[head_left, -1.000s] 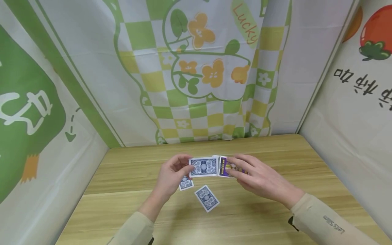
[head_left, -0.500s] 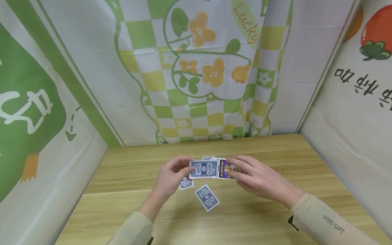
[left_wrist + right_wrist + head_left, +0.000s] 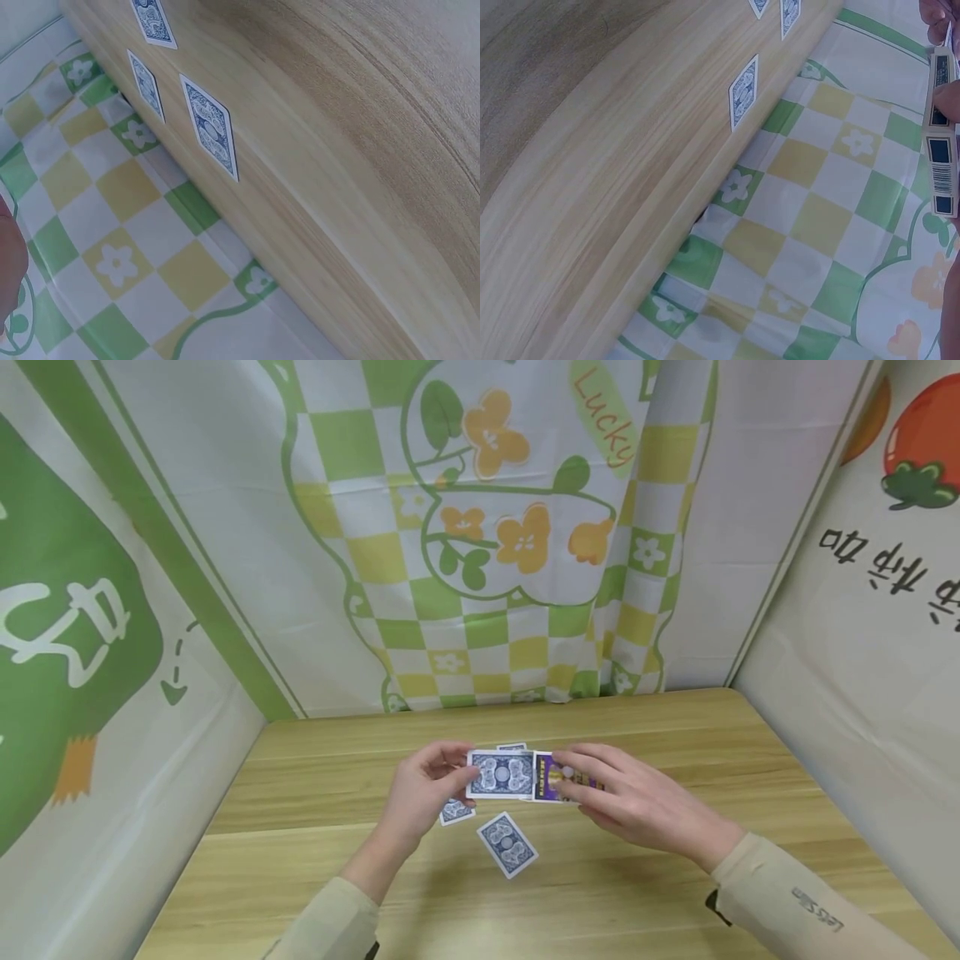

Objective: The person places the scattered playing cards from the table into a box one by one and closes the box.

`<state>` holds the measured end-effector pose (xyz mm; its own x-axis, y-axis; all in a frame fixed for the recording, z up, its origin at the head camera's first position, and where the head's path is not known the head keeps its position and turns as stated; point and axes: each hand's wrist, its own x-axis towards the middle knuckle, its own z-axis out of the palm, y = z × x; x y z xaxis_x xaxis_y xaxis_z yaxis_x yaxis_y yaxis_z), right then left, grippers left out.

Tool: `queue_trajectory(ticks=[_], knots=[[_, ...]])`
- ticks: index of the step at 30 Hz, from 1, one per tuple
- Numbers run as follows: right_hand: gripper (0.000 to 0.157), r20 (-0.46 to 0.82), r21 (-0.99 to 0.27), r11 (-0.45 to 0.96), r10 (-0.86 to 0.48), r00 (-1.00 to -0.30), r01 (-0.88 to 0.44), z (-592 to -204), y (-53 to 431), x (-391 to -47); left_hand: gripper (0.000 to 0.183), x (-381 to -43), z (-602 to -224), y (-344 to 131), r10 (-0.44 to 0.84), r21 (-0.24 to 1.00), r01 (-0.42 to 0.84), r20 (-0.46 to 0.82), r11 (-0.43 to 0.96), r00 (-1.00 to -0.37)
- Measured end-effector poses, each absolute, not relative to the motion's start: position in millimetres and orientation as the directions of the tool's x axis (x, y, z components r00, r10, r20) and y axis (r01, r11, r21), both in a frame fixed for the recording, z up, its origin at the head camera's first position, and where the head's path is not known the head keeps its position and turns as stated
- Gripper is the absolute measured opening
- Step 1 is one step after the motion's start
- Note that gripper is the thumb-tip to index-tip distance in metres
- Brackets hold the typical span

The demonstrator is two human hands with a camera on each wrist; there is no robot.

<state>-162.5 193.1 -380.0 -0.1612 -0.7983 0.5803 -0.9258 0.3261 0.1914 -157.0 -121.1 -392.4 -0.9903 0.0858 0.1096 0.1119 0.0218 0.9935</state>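
In the head view my left hand (image 3: 427, 789) pinches the left end of a blue-backed deck of playing cards (image 3: 501, 774), thumb on top. My right hand (image 3: 637, 793) grips a purple card box (image 3: 549, 777) from its right side, with fingers spread over its printed face. The deck's right end meets the box's left end, in line with it. The right wrist view shows the narrow side of the card box (image 3: 941, 169) with a barcode, and a thumb (image 3: 949, 101) on it. Only a sliver of the left hand (image 3: 11, 262) enters the left wrist view.
Loose blue-backed cards lie face down on the wooden table (image 3: 622, 893): one card (image 3: 507, 845) in front, another card (image 3: 457, 811) partly under the left hand, and a third card (image 3: 512, 747) behind the deck. A checkered curtain (image 3: 495, 639) hangs behind the table's back edge.
Deck and box have come slightly toward me, uncovering the loose card behind them. A white flap edge seen earlier at the box's mouth no longer shows. Both hands keep their grip.
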Motion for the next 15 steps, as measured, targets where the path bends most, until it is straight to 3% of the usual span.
queue_trajectory(ticks=[9,15], knots=[[0.032,0.591,0.18,0.311,-0.792,-0.15,-0.933,-379.7,190.5,-163.3,0.037,-158.3,-393.9,-113.1,0.09,0.996,0.085,0.086,-0.02,-0.992],[0.033,0.597,0.175,0.319,-0.787,-0.157,-0.931,-381.2,189.7,-163.3,0.024,-155.9,-393.0,-106.5,0.076,0.993,0.114,0.111,0.031,-0.991]])
